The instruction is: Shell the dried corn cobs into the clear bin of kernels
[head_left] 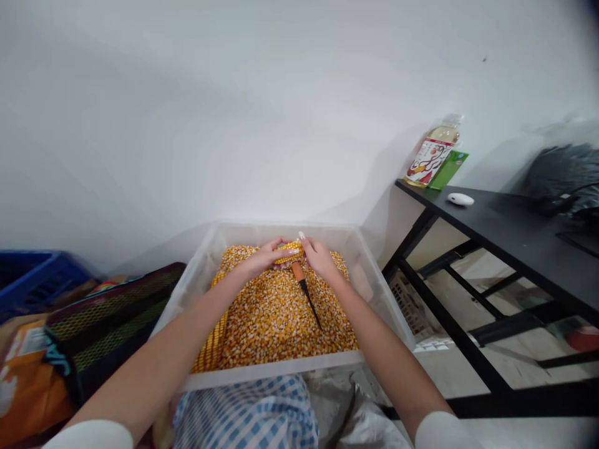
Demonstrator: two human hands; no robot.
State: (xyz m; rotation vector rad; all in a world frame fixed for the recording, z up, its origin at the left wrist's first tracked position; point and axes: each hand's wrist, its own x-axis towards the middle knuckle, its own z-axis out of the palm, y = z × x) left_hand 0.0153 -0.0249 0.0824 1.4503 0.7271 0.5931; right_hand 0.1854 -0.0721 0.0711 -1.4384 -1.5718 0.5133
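Observation:
A yellow corn cob (291, 251) is held between both hands above a bin of loose kernels. My left hand (270, 257) is wrapped round its left part, thumb along the front. My right hand (316, 252) grips the right end with the fingertips. Just below the hands, a screwdriver-like tool (306, 292) with an orange handle and a dark, pointed shaft lies on the loose corn kernels (276, 330). Whole corn cobs (213, 343) rest along the left inside wall of the white plastic bin (381, 293).
A black table (505, 231) at the right carries a bottle (433, 153), a green box (449, 169) and a small white object (460, 199). On the left are a mesh bag (112, 318) and a blue crate (32, 274). Blue checked cloth (248, 415) lies below the bin; a white wall stands behind.

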